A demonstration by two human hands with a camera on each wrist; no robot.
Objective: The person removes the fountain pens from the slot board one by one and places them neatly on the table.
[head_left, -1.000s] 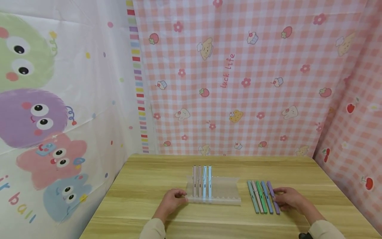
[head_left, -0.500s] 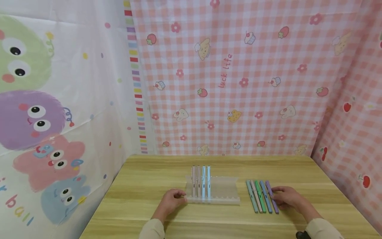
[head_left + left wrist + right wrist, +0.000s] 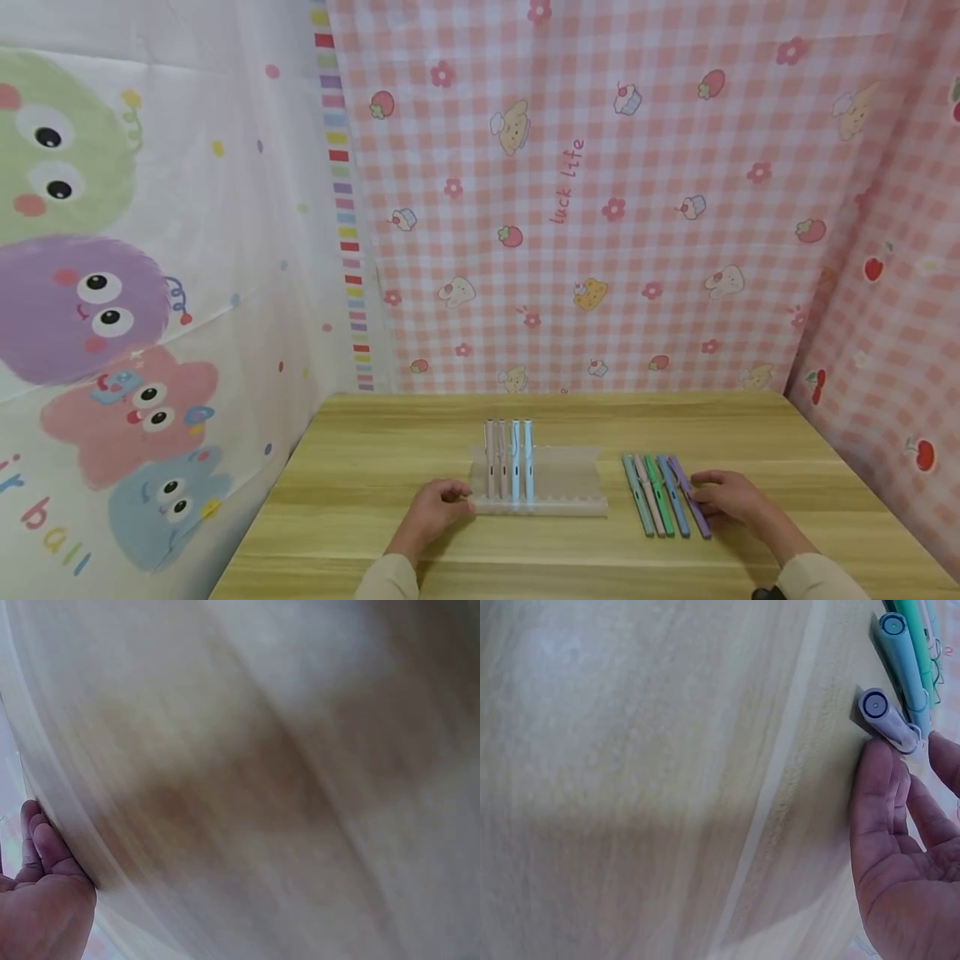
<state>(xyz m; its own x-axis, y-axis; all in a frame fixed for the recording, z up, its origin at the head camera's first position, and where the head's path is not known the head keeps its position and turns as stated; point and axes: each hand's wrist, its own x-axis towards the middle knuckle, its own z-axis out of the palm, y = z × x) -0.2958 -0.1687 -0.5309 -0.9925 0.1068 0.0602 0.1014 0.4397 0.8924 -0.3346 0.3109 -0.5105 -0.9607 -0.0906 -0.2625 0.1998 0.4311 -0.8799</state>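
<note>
We see the purple pen [image 3: 686,487] lying on the bench [image 3: 345,467] at the right end of a row of five, with the right hand [image 3: 738,502] just to its right. That hand's fingertips touch the pen's side, thumb and fingers parted around it in a loose, relaxed curve. To the purple pen's left, we find the blue pen [image 3: 673,497], the green pen [image 3: 659,495], the pale pink pen [image 3: 650,498] and the teal pen [image 3: 638,497], all slanting the same way. The purple and blue pens draw close at their far ends and spread apart toward us. Farther left stands the clear pen rack [image 3: 570,506], between the row and the left hand [image 3: 435,510]. Its left half carries two taupe pens [image 3: 491,462] and two light blue pens [image 3: 528,458], side by side, their tops jutting past its back edge. Our left hand has its thumb and fingertips at the rack's left front corner; the left wrist view shows mostly blurred bench, so we cannot tell whether they pinch it or merely rest there.
</note>
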